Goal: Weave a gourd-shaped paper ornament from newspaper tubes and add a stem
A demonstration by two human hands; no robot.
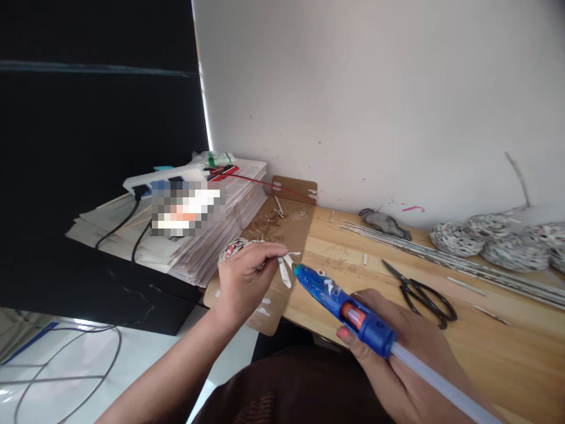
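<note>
Left hand (pixel 242 280): thumb and forefinger pinch white paper strips (pixel 285 275) above the cardboard (pixel 300 227). Right hand (pixel 410 353): fingers wrap the blue glue gun (pixel 321 291), its nozzle at the strips; contact cannot be confirmed.

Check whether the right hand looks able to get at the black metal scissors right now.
Probably not without freeing itself: the right hand holds a blue plastic glue gun. The way itself looks open, since the black metal scissors lie just beyond the hand, uncovered.
</note>
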